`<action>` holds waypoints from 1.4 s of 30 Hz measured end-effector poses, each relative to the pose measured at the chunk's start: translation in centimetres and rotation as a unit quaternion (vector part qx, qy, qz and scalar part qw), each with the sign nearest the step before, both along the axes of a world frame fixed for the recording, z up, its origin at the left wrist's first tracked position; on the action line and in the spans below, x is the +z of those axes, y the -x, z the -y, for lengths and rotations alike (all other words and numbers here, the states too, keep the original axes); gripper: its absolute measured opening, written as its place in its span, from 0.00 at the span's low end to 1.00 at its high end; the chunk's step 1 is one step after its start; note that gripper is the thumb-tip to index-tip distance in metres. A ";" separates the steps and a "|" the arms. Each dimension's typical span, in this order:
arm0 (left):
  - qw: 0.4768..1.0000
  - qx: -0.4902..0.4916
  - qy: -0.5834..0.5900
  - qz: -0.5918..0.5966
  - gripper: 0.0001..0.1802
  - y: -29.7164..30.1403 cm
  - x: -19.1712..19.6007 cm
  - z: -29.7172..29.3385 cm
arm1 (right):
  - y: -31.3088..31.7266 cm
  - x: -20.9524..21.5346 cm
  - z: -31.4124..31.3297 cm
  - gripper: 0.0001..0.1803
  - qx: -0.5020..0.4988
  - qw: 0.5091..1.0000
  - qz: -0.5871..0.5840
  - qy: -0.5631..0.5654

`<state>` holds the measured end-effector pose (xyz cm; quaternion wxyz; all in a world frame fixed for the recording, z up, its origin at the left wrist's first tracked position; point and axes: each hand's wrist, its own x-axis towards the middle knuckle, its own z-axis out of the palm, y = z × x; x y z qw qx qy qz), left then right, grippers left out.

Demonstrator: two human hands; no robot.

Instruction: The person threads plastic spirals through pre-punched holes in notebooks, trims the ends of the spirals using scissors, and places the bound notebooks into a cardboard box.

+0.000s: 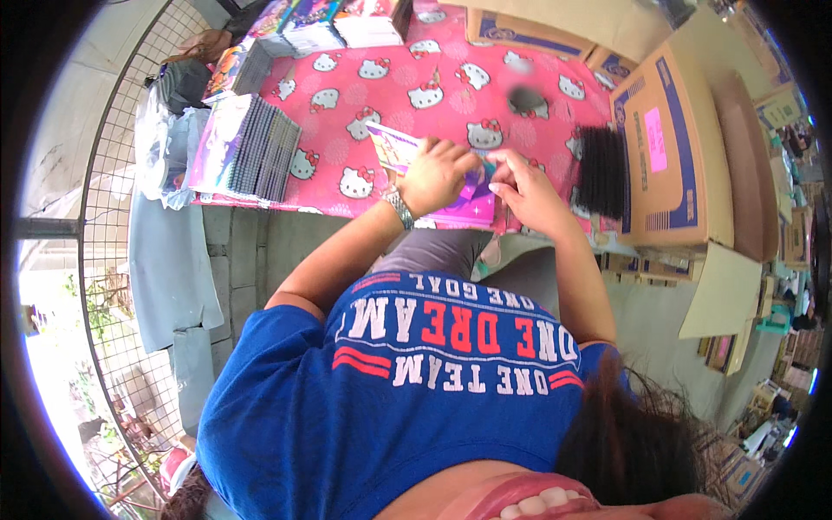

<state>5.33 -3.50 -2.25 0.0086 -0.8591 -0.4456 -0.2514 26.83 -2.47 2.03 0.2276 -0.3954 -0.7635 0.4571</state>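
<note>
A notebook with a purple and pink printed cover (465, 212) lies at the near edge of the pink table, with a pale upper corner showing past my left hand. My left hand (431, 178), a bracelet on its wrist, rests over the notebook with its fingers curled onto it. At the notebook's right edge my right hand (527, 192) has thumb and fingertips drawn together in a pinch. Whatever sits between those fingertips is too small to make out. Further right stands a black ridged stack (603, 173), close to my right hand.
A pink cartoon-patterned cloth (472, 76) covers the table. Stacked notebooks (251, 147) stand at the left, with more notebook stacks (312, 26) at the far left. An open cardboard box (672, 147) borders the right side. Wire mesh (108, 217) runs along the left.
</note>
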 end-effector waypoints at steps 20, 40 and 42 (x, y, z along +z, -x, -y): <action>0.998 -0.046 -0.040 0.017 0.18 1.5 -0.8 2.2 | -4.4 -16.5 -17.2 0.12 -0.208 0.917 0.098 -0.327; 0.996 0.063 0.067 0.002 0.16 1.4 -2.0 3.1 | -1.9 -5.2 -6.3 0.32 0.073 0.949 -0.193 0.237; 0.997 -0.001 0.072 0.038 0.16 1.1 -1.4 2.1 | -2.4 -4.9 -4.0 0.30 0.101 0.903 -0.300 0.289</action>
